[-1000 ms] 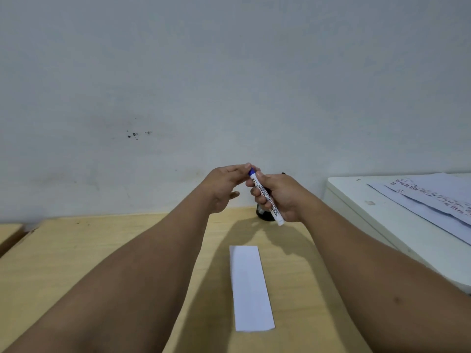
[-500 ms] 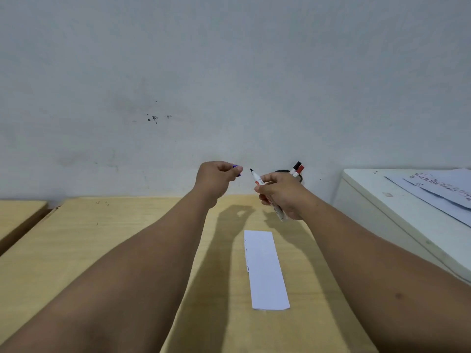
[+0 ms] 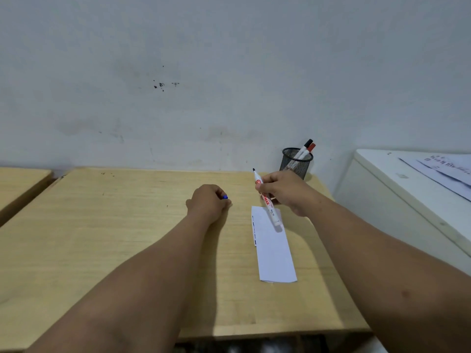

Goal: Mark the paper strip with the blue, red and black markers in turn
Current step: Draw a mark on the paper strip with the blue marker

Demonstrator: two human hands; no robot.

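Note:
A white paper strip (image 3: 274,250) lies lengthwise on the wooden desk (image 3: 127,238), with short dark dashes along its left edge. My right hand (image 3: 285,191) holds an uncapped white marker (image 3: 267,200) just past the strip's far end, its bare tip pointing up and away. My left hand (image 3: 207,200) rests on the desk to the left of the strip, closed around the blue cap (image 3: 224,197), which peeks out between the fingers. A red-capped marker (image 3: 309,148) and a black-capped marker (image 3: 305,145) stand in a black mesh pen cup (image 3: 295,163) at the desk's back right.
A grey wall stands right behind the desk. A white cabinet (image 3: 397,200) with printed sheets (image 3: 443,171) on top adjoins the desk on the right. Another wooden desk (image 3: 17,184) sits at the left edge, across a narrow gap.
The cap has come off the marker and stays in my left hand, which dropped onto the desk. My right hand lowered the marker toward the strip. The view tilted down, showing the pen cup.

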